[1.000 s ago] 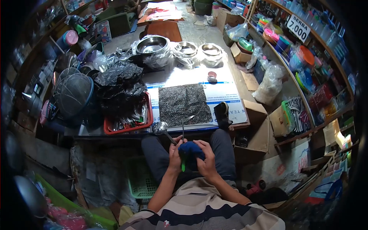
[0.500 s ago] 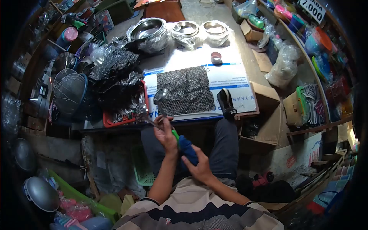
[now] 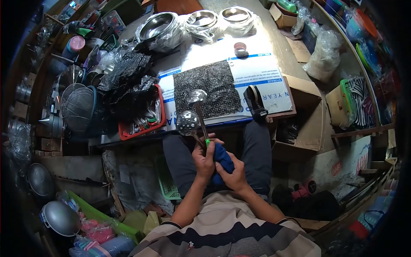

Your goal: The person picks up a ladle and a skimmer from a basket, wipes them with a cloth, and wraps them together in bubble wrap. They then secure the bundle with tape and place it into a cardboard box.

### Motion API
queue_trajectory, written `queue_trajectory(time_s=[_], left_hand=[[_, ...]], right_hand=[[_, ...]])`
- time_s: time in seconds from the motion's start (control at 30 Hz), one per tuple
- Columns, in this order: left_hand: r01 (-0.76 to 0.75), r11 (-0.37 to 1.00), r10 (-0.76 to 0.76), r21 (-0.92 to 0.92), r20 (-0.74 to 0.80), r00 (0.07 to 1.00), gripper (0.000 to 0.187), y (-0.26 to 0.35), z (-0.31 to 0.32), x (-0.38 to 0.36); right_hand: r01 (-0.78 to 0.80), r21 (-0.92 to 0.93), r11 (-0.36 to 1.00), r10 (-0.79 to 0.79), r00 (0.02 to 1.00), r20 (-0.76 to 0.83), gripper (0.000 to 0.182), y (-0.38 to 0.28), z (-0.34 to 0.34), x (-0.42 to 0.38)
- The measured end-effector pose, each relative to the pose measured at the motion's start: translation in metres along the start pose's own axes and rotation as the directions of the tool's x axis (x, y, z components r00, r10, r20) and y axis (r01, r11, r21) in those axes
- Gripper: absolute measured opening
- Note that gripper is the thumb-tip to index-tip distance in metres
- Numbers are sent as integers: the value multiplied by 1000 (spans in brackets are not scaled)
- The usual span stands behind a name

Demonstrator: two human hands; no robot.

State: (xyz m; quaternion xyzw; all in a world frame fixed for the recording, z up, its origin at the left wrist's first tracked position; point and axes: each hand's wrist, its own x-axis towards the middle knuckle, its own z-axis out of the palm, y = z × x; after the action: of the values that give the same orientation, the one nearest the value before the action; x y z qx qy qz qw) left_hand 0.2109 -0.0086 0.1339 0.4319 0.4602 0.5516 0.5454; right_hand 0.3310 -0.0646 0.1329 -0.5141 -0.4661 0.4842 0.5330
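Note:
Upright in my left hand (image 3: 204, 160) are two metal kitchen utensils, its fingers closed round their handles. One is a perforated skimmer ladle (image 3: 187, 122). The other, a ladle (image 3: 197, 97) with a long shaft, has a green part (image 3: 208, 142) on its handle. A blue cloth (image 3: 221, 156) is wrapped about the lower handle, and my right hand (image 3: 232, 172) grips it there. Behind the utensils, a sheet of black bubble wrap (image 3: 214, 88) lies on the table. The handle ends are hidden by the cloth and fingers.
A red tray (image 3: 162, 112) of utensils and crumpled black plastic (image 3: 128, 81) are at the left. A tape dispenser (image 3: 255, 103) and tape roll (image 3: 240, 49) sit on the table (image 3: 276, 96). Plastic-wrapped metal bowls (image 3: 157, 28) line the back. An open carton (image 3: 306, 120) stands right.
The utensils have swung from pointing left to upright before the bubble wrap, and both heads now show plainly. My hands have come closer together. The camera view has shifted slightly.

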Motion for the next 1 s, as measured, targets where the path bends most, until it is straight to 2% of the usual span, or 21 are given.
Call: queue_trajectory(time_s=[0.03,0.1,0.17,0.2,0.27,0.3,0.33,0.37,0.4,0.43,0.47,0.53,0.6,0.67,0.73,0.77,0.8,0.87,0.9,1.0], left_hand=[[-2,1000,2,4,0,1000,33,-1,-1,-1],[-26,992,28,-121,16,999,37,-4,-2,-3],[-35,995,35,-94,-12,999,39,-9,-8,-3],[-40,997,38,-68,-39,999,40,-8,-9,-2],[-14,995,6,-95,-75,997,42,-6,-11,-1],[-15,999,12,-50,-73,997,45,-5,-16,0],[-19,1000,18,-5,-69,997,49,-5,-21,2],[-82,988,93,128,-86,992,50,-6,-23,5],[-84,989,96,125,-88,991,50,-2,-26,5],[34,996,-28,87,-73,997,49,6,-31,3],[151,987,-149,52,-50,988,48,10,-34,1],[149,989,-147,27,-50,988,43,4,-38,-3],[54,998,-55,36,17,998,45,-8,-42,-9],[51,998,-51,28,1,999,47,-13,-42,-12],[-77,994,84,-74,106,991,44,-40,-58,-17],[-37,987,55,-153,115,992,35,-47,-62,-18],[-39,987,58,-155,119,991,35,-37,-57,-18],[-35,998,36,-47,16,999,31,-6,-40,-23],[7,1000,-5,-20,106,994,37,-16,-54,-24],[11,999,-19,53,147,989,33,-21,-54,-33]], right_hand=[[22,-24,999,-22,1000,-7,36,1,1,1],[45,-48,998,-45,999,-14,34,3,2,0],[-102,22,995,102,995,3,30,4,1,-2],[-99,21,995,99,995,4,30,7,0,1],[67,60,996,-58,988,-143,34,12,-4,7],[74,51,996,-65,986,-156,33,7,-7,10],[99,41,994,-87,968,-236,33,8,-7,10],[79,27,996,-67,952,-297,33,10,-8,12],[59,15,998,-50,932,-358,34,9,-9,14],[77,-28,997,-82,928,-365,42,5,-14,17],[80,-31,996,-86,927,-364,42,1,-15,20],[295,-398,869,-425,857,-293,51,-17,-17,23],[427,-481,766,-524,848,-81,72,-25,-12,23],[550,-515,657,-559,815,156,79,-25,-3,20],[537,-520,664,-515,833,203,81,-16,13,15],[534,-549,643,-523,830,194,78,-13,14,16],[534,-551,641,-526,829,192,78,-15,12,22],[544,-646,535,-539,809,235,76,-21,0,40],[537,-690,484,-544,803,243,75,-19,-4,48],[454,-787,418,-564,809,167,79,-10,-17,75]])
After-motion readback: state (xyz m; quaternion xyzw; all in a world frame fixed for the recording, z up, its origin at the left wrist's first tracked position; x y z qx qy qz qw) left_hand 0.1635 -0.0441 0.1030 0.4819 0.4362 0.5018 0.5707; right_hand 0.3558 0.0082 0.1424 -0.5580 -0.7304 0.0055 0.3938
